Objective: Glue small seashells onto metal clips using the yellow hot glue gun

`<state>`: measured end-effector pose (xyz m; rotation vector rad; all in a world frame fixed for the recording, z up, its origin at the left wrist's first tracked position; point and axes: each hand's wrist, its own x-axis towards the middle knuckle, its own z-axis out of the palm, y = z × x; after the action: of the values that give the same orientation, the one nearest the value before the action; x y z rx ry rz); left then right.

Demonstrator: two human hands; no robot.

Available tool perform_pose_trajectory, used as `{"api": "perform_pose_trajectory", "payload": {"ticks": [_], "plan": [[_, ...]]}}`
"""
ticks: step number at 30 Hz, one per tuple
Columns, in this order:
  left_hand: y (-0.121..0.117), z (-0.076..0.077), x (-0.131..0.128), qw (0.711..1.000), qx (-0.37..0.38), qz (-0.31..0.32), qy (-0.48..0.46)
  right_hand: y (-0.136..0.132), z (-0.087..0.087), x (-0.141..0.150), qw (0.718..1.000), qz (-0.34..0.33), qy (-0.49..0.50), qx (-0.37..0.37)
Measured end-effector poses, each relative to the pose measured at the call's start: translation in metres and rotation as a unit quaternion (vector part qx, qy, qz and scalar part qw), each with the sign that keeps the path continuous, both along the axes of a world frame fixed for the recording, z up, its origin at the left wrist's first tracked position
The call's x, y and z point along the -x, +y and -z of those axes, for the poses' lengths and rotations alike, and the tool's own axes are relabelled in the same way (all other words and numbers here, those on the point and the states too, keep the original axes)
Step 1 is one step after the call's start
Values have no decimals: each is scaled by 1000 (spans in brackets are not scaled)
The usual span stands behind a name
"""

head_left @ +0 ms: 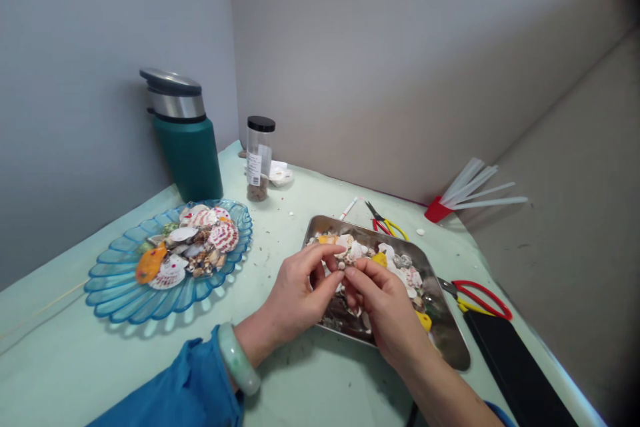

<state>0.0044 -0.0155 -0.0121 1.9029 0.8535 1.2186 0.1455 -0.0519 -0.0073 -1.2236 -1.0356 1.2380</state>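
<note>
Over the metal tray [453, 340], both hands meet fingertip to fingertip around a small brownish shell [342, 265]. My left hand [303, 283], with a jade-green bangle at the wrist, pinches it between thumb and fingers. From the other side, my right hand [383, 300] grips it with thumb and forefinger. Fingers cover most of the shell, so its full shape is hidden. Beneath the hands, the tray holds a heap of mixed shells [400, 267], white, spotted and yellow.
To the left stands a blue scalloped plate [115, 293] piled with shells, a green bottle [187, 153] behind it. A clear jar [259, 160] is farther back. Yellow-and-red pliers [387, 221], red-handled scissors [480, 297], a black slab [515, 367] and glue sticks in a red cup [439, 210] lie right.
</note>
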Motion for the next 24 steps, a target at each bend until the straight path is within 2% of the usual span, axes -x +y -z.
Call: {"api": "perform_pose_trajectory", "payload": {"ticks": [4,24], "plan": [[-2,0,0,1000,24,-10,9,0,0,0,1000,2,5,1],[0,0,1,1000,-11,-8,6,-2,2,-1,1000,7,1,-2]]}}
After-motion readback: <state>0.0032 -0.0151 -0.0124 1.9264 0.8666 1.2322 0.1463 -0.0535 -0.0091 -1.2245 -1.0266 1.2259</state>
